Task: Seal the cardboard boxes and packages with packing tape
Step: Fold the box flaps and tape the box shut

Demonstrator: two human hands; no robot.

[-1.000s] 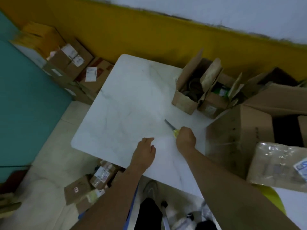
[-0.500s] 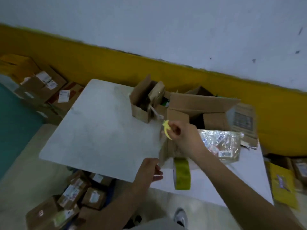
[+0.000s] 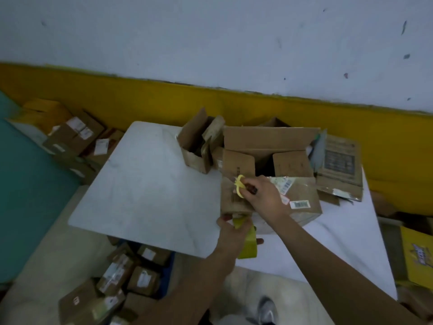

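Tape roll [image 3: 248, 245] clasped in left grip [image 3: 232, 233]; right grip [image 3: 264, 198] holds yellow scissors [image 3: 239, 189] against a package [image 3: 303, 195]; open cartons [image 3: 269, 141] crowd the white bench [image 3: 145, 188].

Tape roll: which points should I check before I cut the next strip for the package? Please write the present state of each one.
1. Tape roll gripped by the left hand: ok.
2. Yellow-handled cutting tool held in the right hand: ok.
3. Package lying on the table: ok.
4. Strip stretched from roll to package: cannot tell.
5. Blade position: hidden, cannot tell.
6. Big box behind is sealed: not ok, flaps open.
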